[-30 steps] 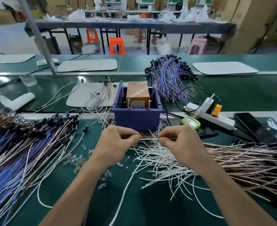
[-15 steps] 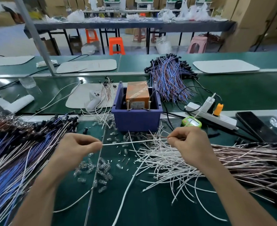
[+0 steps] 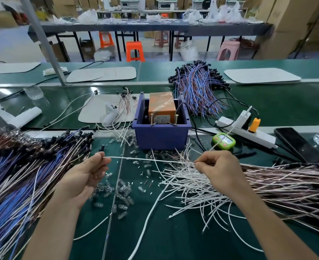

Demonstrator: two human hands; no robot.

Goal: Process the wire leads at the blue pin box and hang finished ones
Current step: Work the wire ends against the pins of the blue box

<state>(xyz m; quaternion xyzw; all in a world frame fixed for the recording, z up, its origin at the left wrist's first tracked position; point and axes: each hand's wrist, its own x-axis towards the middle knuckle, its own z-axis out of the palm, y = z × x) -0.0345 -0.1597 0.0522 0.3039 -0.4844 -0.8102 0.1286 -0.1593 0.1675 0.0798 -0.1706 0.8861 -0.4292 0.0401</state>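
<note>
Left grip (image 3: 85, 177) and right grip (image 3: 220, 171) are bare, like both forearms (image 3: 57, 222).

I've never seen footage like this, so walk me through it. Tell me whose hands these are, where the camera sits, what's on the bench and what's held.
No machine here: a person works with bare hands, and the one picture comes from a camera worn on their head, looking forward and down. The left hand and right hand both pinch a thin white wire, stretched between them in front of a blue box that holds an orange block. On the green bench lie a loose pile of white wires by the right hand, small clear parts scattered in the middle, blue and pinkish wires at the left and brownish wires at the right. Farther right sit a white power strip, a small green device and a dark phone.
</note>
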